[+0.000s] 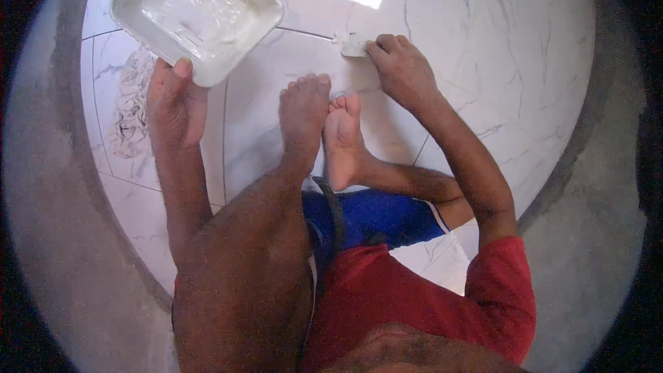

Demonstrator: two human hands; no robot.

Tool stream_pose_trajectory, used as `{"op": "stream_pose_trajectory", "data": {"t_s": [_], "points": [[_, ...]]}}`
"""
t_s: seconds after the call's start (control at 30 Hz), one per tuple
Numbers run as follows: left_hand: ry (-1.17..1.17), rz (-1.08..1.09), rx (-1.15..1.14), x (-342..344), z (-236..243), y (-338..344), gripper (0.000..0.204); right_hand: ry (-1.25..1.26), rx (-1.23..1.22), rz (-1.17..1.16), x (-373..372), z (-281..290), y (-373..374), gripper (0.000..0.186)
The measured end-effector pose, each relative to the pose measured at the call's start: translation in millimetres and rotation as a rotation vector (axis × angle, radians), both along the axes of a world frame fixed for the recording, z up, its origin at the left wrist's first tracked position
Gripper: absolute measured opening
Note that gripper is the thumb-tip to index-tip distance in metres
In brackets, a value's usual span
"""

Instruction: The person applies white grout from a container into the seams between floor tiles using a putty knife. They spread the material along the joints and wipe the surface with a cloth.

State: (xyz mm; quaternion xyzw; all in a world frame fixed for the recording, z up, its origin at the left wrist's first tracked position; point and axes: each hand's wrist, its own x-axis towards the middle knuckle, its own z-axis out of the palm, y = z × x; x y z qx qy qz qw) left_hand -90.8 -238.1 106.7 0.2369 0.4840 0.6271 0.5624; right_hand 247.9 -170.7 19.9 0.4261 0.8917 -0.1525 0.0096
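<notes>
My left hand (177, 105) grips the near corner of a square white plastic tub (238, 48), its thumb over the rim. Wet white paste (193, 3) coats the inside of the tub. In my right hand (406, 74), the fingers are pinched on a small flat whitish scraper (354, 48), held low at the white tile floor (483, 76). A smear of white paste (340, 37) lies beside the scraper, at the end of a dark joint line (304, 32). The scraper's far part is covered by my fingers.
A crumpled greyish-white rag (131, 114) lies on the tiles left of my left hand. My bare feet (304, 114) rest on the floor between my hands. Grey walls or borders (41, 166) curve along both sides. Light reflects off the glossy tiles at the top.
</notes>
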Motion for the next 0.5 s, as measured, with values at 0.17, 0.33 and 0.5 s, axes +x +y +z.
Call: {"op": "stream_pose_trajectory", "data": {"t_s": [0.17,0.33,0.5], "points": [[0.053,0.005,0.031,3,-2,1,0.087,-0.230,-0.106,0.028,9,25,1,0.027],[-0.081,-0.004,-0.074,-16,-5,-6,0.071,0.093,-0.312,-0.300,8,24,20,0.025],[0.023,-0.038,-0.181,-6,1,3,0.094,0.282,-0.445,-0.382,-9,-5,51,0.036]]}}
